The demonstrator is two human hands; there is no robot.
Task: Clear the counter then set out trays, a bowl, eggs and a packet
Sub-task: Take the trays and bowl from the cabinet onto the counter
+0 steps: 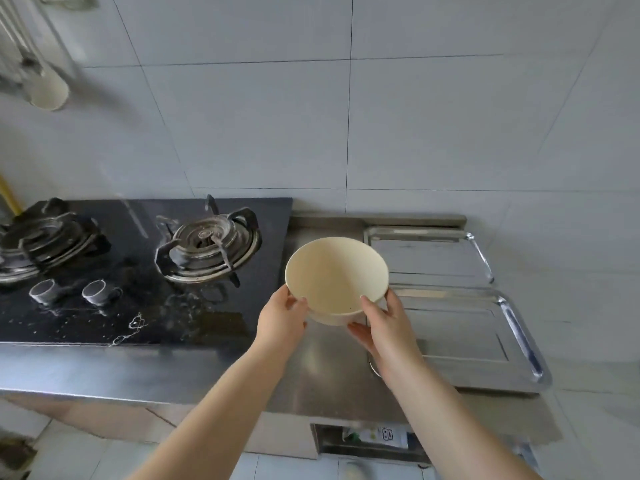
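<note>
On the left, the black stove (145, 271) takes up that end of the table (104, 372), with two burners and two knobs; nothing loose sits on it apart from what look like splashes or marks on the glass. The steel strip in front of it is bare, so clearing looks finished, as far as this view reaches

In the middle, the left hand (282, 322) and right hand (384, 329) hold a cream bowl (334, 277) between them, tilted toward the camera and empty. The left thumb hooks over the near rim, the rest of that hand under the side; the right fingers (360, 332) curl under the base with the thumb on the rim. Whether the bowl is raised off the table or just touching it cannot be told, so I judge it not yet set out

To the right, two steel trays lie side by side, the far tray (429, 258) against the wall and the near tray (467, 337) toward the table's front edge, both empty. That step looks done

No eggs or packet show on the table, so those remain
</note>
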